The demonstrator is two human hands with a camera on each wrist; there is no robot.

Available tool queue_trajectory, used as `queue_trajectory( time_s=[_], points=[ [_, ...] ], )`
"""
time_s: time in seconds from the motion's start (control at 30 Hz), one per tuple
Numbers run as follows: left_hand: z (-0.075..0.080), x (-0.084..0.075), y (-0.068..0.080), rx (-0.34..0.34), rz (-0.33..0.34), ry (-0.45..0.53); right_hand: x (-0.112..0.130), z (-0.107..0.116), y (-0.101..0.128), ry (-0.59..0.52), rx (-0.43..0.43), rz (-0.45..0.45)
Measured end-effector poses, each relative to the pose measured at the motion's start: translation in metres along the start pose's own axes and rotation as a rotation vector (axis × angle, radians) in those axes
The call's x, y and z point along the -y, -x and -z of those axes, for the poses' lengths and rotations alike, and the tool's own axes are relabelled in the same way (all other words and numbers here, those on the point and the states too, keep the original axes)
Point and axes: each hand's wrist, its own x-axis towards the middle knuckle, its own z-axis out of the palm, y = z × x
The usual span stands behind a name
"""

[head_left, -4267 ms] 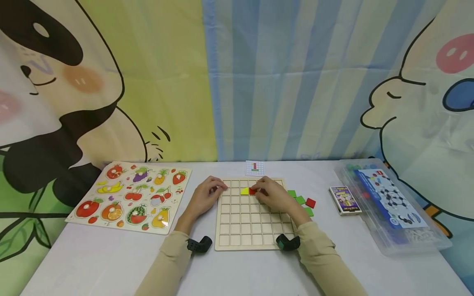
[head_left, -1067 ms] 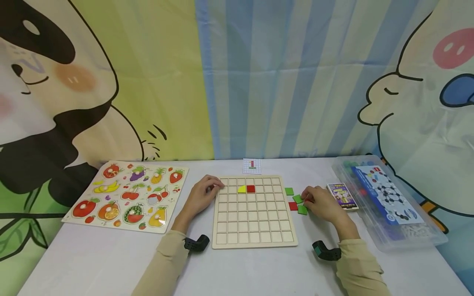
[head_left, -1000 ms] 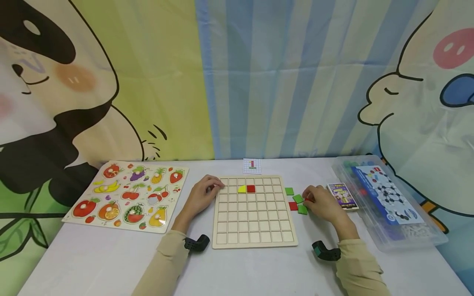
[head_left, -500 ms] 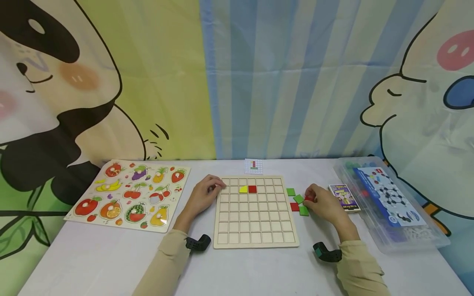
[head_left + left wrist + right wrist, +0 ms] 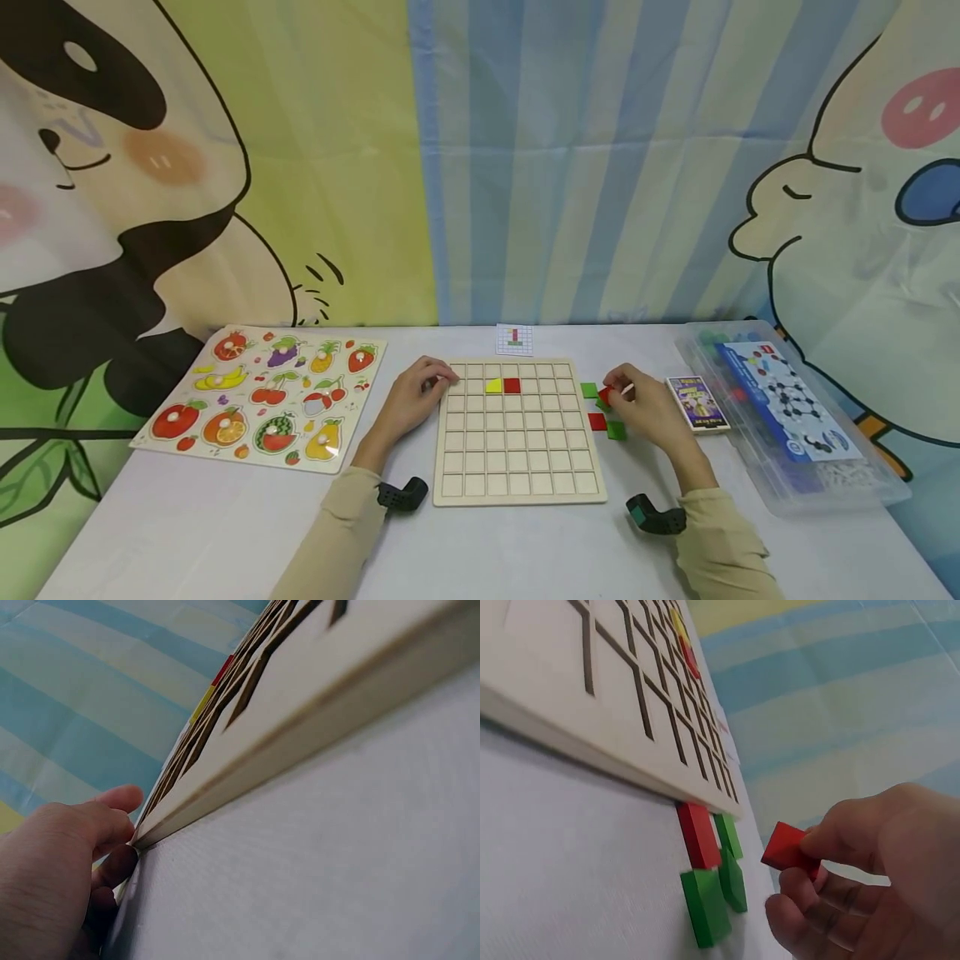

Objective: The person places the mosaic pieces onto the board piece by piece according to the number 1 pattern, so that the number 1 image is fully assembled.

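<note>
A light wooden grid board (image 5: 519,460) lies on the table, a yellow tile with a slanted side (image 5: 493,386) and a red square tile (image 5: 512,386) side by side in its second row. My left hand (image 5: 412,402) holds the board's far left corner, finger above and thumb at the side in the left wrist view. Right of the board, my right hand (image 5: 647,407) pinches a red tile (image 5: 786,846) between thumb and fingers, raised and tilted. Below it lie another red tile (image 5: 597,422) and green tiles (image 5: 617,431), one partly covered in the head view.
A small pattern card (image 5: 514,339) lies behind the board. To the left is a fruit puzzle board (image 5: 258,400). A purple card box (image 5: 698,404) and a clear plastic case (image 5: 795,496) with a blue-and-white sheet stand on the right. A striped curtain (image 5: 600,167) hangs behind the table.
The right hand has left the red tile on the board, moved right to the loose tiles and picked up another red tile, now lifted slightly. The left hand has stayed at the board's corner.
</note>
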Motion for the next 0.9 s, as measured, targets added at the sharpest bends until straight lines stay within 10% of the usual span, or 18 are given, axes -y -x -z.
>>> queue_trajectory(
  time_s=[0.9],
  points=[
    [0.0,0.0,0.0,0.004,0.011,0.01,0.057,-0.058,-0.018,-0.128,0.112,0.188]
  ],
)
